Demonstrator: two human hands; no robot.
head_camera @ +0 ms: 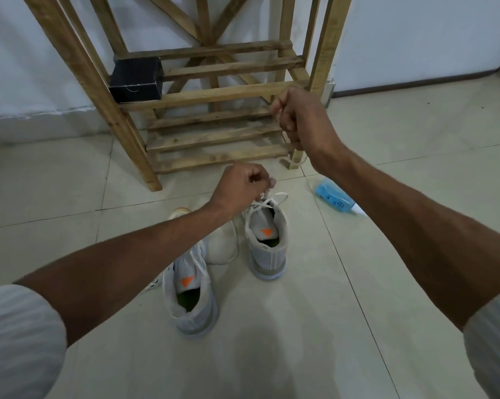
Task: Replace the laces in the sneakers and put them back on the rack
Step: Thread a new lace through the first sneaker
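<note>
Nearest the camera, white sleeves (21,335) at both lower corners, bare forearms reaching out over a pale tiled floor (300,341). Just beyond, two grey-white sneakers standing on the tiles, heels to the camera, both off the rack: the near sneaker (190,300) partly under the left forearm, the far sneaker (267,246) a little to its right and apart from it. Above the far sneaker's tongue, the left hand (240,185), fingers curled, pinching a white lace (267,198) running up from the top eyelets. Higher and farther right, the right hand (299,116), fingers closed in a fist around a white strand (289,161) hanging below it. On the floor to the right, a blue bottle (333,197) lying on its side. Against the white wall, a wooden rack (214,93), a black box (136,80) on the left end of one shelf.
</note>
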